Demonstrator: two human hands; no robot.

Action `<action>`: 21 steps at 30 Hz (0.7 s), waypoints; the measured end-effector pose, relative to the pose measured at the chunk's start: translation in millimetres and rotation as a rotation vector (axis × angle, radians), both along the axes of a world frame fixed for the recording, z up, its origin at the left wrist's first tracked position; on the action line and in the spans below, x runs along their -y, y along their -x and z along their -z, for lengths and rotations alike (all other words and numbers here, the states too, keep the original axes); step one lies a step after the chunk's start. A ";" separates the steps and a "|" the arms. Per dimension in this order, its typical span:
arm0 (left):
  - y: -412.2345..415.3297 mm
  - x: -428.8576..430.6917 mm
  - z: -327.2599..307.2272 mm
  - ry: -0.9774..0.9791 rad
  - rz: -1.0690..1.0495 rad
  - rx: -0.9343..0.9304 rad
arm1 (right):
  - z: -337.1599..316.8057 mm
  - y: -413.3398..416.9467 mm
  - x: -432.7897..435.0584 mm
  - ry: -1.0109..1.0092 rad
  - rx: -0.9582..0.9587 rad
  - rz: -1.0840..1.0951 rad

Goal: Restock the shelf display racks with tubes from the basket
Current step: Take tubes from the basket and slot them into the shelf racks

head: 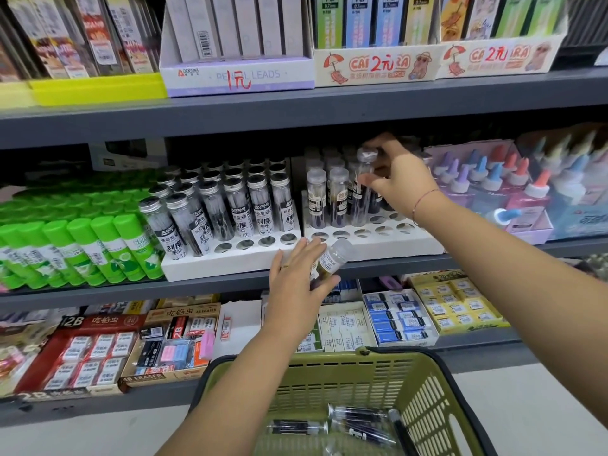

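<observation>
Two white display racks stand side by side on the middle shelf. The left rack [197, 263] holds several silver-capped tubes, with its front row of holes bare. The right rack [424, 245] holds several clear-capped tubes at its back left. My right hand [399, 182] grips a clear tube [362, 189] upright over the right rack's holes. My left hand [297, 284] holds another clear-capped tube [329, 263], tilted, just in front of the racks. The green basket [424, 386] sits below me with several dark tubes [348, 426] lying in it.
Green glue sticks [82, 245] fill the shelf left of the racks; glue bottles with coloured nozzles [493, 182] stand to the right. Boxes of pencil leads [240, 44] sit on the shelf above, erasers [401, 317] on the shelf below.
</observation>
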State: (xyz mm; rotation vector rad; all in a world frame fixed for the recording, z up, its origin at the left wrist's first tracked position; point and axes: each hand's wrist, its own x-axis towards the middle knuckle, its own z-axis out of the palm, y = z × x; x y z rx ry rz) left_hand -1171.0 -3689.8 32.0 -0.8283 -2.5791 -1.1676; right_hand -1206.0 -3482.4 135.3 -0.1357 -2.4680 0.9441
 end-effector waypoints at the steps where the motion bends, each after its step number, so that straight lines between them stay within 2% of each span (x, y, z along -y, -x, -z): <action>1: 0.2 0.0 -0.1 -0.002 0.002 0.005 | 0.0 1.7 -0.8 0.014 0.009 -0.008; 11: -2.6 -0.6 -4.4 -0.015 -0.008 0.054 | 29.4 -4.8 -0.7 -0.093 0.014 0.003; 15: -8.0 -0.8 -12.4 -0.043 0.002 0.166 | 20.2 -25.3 11.1 -0.148 0.061 0.084; 18: -10.7 -2.8 -17.0 -0.045 -0.022 0.214 | 24.7 -51.7 28.1 0.035 -0.075 -0.053; 21: -9.3 -8.6 -17.1 0.011 -0.066 0.121 | 39.5 -74.3 47.1 0.345 0.076 -0.353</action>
